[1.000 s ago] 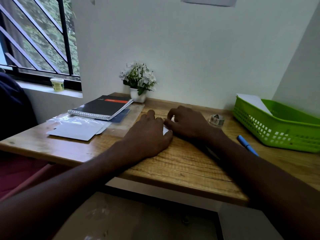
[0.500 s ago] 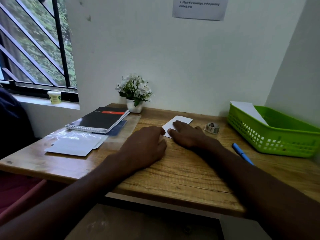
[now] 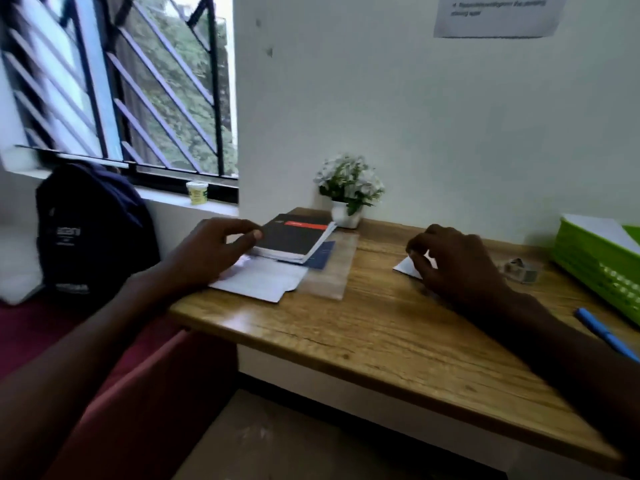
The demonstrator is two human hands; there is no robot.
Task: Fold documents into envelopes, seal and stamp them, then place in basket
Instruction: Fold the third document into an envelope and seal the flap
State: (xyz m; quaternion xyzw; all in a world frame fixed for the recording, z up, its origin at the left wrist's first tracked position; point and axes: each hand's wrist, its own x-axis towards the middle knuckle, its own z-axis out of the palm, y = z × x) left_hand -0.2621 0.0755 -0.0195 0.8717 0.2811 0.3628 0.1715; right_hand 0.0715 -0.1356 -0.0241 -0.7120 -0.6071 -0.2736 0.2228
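While the right hand point(image 3: 457, 268) rests curled on the small white envelope point(image 3: 406, 266), the left hand point(image 3: 211, 251) hovers open over the white sheets point(image 3: 263, 282).
Black notebook point(image 3: 294, 233) sits just beside that thumb; green basket point(image 3: 595, 268) far right.

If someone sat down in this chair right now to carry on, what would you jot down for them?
Left hand: open, hovering over the white envelopes beside the black notebook, gripping nothing.
Right hand: resting on a small folded white paper mid-desk; grip unclear.
Green basket: far right, at least one white envelope already inside.
Tape roll beside the basket, blue pen nearer the front edge.
Left: envelope the paper, seal, stamp, put in basket.
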